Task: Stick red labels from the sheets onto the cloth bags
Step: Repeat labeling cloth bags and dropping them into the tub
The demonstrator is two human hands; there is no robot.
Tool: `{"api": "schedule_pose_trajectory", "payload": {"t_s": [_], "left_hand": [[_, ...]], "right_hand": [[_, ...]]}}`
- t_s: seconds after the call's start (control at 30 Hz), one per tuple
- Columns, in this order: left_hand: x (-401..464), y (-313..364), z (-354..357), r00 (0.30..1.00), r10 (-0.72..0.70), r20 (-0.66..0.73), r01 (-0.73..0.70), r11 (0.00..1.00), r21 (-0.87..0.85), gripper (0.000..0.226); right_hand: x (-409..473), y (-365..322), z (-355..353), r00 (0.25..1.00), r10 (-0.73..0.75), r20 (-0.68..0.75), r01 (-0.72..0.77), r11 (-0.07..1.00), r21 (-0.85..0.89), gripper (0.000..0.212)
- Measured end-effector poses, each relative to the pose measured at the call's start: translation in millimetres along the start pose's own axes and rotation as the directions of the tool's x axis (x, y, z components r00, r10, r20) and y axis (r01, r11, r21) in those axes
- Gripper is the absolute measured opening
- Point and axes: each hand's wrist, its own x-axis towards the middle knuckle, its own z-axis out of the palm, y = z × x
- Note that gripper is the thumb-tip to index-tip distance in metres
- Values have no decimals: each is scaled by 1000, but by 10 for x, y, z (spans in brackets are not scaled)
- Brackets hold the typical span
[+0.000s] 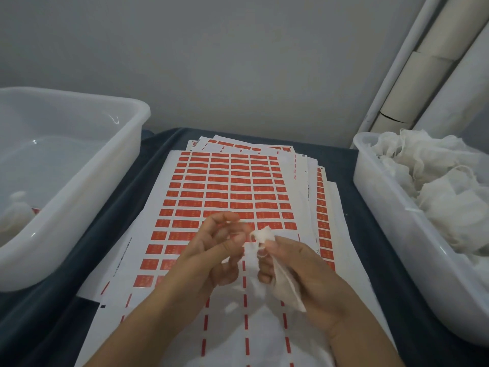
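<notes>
Held above the label sheet (225, 186) at 6 o'clock on the desk (349, 165): cloth bag (280, 282), pinched in right hand (307, 271); left hand (211, 252) fingers loosely curled, seemingly on the drawstring. Best flattened taut before pressing label on.

No text can be read anywhere in front of me. The red labels (239, 181) on the top sheet (158, 260) carry small pale marks, too blurred to make out. Fine dark print runs along the sheet's left edge and on a sheet beneath (308, 181), also illegible.
</notes>
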Motion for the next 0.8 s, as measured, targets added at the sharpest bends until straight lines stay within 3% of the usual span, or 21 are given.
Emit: {"api": "schedule_pose_trajectory", "payload": {"t_s": [0.1, 0.2, 0.3, 0.4, 0.57, 0.7, 0.8], "left_hand": [[-2, -31, -13, 976, 161, -148, -105, 938, 330, 32], [-25, -97, 38, 946, 325, -13, -252, 757, 603, 42], [-28, -144, 63, 934, 348, 84, -313, 682, 661, 35], [-27, -118, 33, 946, 322, 34, -287, 789, 543, 29], [-36, 20, -49, 977, 168, -135, -150, 980, 129, 28], [-40, 74, -142, 962, 163, -219, -195, 972, -133, 25], [-32, 35, -121, 974, 139, -181, -180, 956, -234, 22]], "right_hand": [[27, 21, -25, 984, -99, -145, 71, 980, -186, 22], [73, 86, -6, 967, -164, -196, 86, 932, -353, 36], [86, 121, 25, 963, -196, -187, 107, 909, -404, 38], [83, 117, 28, 972, -172, -162, 100, 921, -377, 35], [34, 78, -13, 985, -130, -113, 89, 945, -315, 30], [63, 69, 21, 991, -113, -65, 85, 938, -336, 29], [74, 97, 63, 994, -101, -40, 81, 936, -343, 32]]}}
